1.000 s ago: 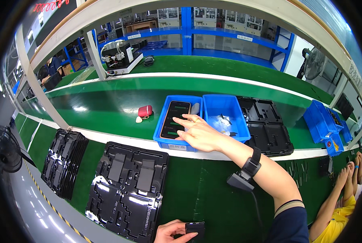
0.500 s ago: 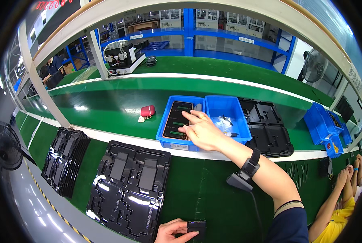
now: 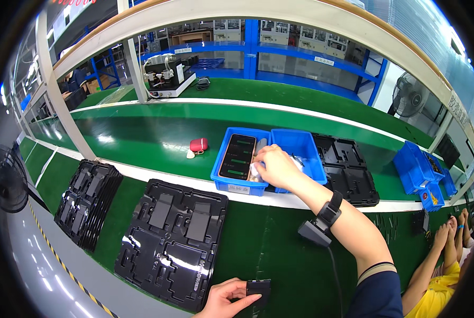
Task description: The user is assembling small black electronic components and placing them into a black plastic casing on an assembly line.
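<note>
My left hand (image 3: 227,298), low in the view, grips a small flat black rectangular part (image 3: 258,289) between thumb and fingers. My right hand (image 3: 279,167) is over the inner edges of two blue bins, its fingers curled down into the left bin (image 3: 239,187). Something whitish shows at its fingertips, too small to name. A phone (image 3: 238,157) with a lit screen and orange edge lies in that bin, just left of these fingers. Small pale and dark bits show in the right blue bin (image 3: 314,153), partly behind my hand.
A black moulded tray (image 3: 168,265) holding two dark blocks lies left of my left hand, beside a stack of similar trays (image 3: 88,199). Another black tray (image 3: 348,164) adjoins the bins. A red case (image 3: 198,144) sits on the green surface. At right are more blue bins (image 3: 414,164) and other people's arms (image 3: 433,259).
My right hand has left the phone screen and moved right, its fingers curling down beside the phone. My left hand keeps the black part in nearly the same place. The view has shifted slightly.
</note>
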The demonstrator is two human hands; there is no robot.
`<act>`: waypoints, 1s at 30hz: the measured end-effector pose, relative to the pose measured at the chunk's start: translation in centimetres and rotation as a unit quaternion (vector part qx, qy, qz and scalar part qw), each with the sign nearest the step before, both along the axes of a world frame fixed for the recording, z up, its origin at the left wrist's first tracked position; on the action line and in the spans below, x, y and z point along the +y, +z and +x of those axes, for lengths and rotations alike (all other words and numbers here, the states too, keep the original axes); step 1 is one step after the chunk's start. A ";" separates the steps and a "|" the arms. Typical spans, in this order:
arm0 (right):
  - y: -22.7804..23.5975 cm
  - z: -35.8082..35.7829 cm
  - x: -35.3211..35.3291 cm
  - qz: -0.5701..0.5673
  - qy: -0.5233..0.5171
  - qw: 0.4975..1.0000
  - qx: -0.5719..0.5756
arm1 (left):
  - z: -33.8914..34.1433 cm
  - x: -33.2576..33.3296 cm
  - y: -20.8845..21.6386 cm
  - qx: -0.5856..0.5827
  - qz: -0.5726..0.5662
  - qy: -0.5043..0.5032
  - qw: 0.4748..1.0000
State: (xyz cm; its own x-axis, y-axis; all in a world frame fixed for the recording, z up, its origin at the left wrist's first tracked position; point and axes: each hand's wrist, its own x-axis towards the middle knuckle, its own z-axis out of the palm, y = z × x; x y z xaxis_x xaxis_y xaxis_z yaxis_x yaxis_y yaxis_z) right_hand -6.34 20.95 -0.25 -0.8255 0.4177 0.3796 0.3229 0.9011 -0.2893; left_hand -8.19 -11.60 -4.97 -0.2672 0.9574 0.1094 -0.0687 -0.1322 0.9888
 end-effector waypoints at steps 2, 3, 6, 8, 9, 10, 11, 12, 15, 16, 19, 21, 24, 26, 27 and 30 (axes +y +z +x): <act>0.6 -0.4 -0.2 -0.030 -0.089 0.995 -0.024 | -0.4 -0.3 -1.1 -0.051 -0.049 -0.036 0.997; 0.5 -0.5 -0.2 -0.001 -0.091 0.996 -0.009 | -0.4 -0.3 -1.1 -0.054 -0.044 -0.037 0.997; 0.6 -0.9 0.1 -0.004 -0.103 0.995 -0.006 | -0.3 -0.1 -1.0 -0.070 -0.038 -0.034 0.996; 0.5 -1.0 0.5 -0.023 -0.103 0.994 -0.020 | -0.3 -0.3 -1.4 -0.081 -0.027 -0.037 0.996; 0.4 -1.2 0.7 -0.019 -0.083 0.996 0.002 | -0.4 -0.2 -1.3 -0.074 -0.031 -0.041 0.996; 0.2 -1.3 0.7 -0.015 -0.063 0.998 0.025 | -0.5 -0.1 -1.3 -0.066 -0.034 -0.045 0.996; 0.0 -1.1 0.7 -0.018 -0.072 0.997 0.005 | -0.6 -0.2 -1.5 -0.053 -0.027 -0.046 0.997; -0.1 -1.2 0.6 -0.019 -0.071 0.997 0.005 | -0.5 -0.2 -1.4 -0.054 -0.028 -0.045 0.997; -0.3 -1.1 0.0 -0.036 -0.048 0.998 -0.007 | -0.3 -0.1 -1.0 -0.068 -0.028 -0.026 0.997; -0.3 -1.1 -0.4 -0.018 0.000 1.000 0.005 | -0.4 -0.3 -1.2 -0.054 -0.030 -0.031 0.998; -0.2 -0.5 -1.6 -0.011 0.084 0.996 0.009 | -0.5 -0.3 -1.2 -0.045 -0.037 -0.042 0.997; 0.2 -0.3 -1.9 -0.057 0.132 0.989 -0.023 | -0.5 -0.3 -1.1 -0.048 -0.043 -0.047 0.997; -0.3 -0.7 -1.8 -0.054 0.150 0.987 -0.034 | -0.4 -0.3 -1.2 -0.061 -0.038 -0.035 0.997; -0.3 -0.7 -1.6 -0.063 0.147 0.986 -0.041 | -0.4 -0.3 -1.4 -0.068 -0.044 -0.037 0.996; -0.3 -0.7 -1.5 -0.071 0.142 0.986 -0.049 | -0.4 -0.3 -1.4 -0.068 -0.044 -0.037 0.996; -0.7 -0.8 -1.4 -0.049 0.141 0.988 -0.047 | -0.5 -0.3 -1.4 -0.056 -0.041 -0.046 0.996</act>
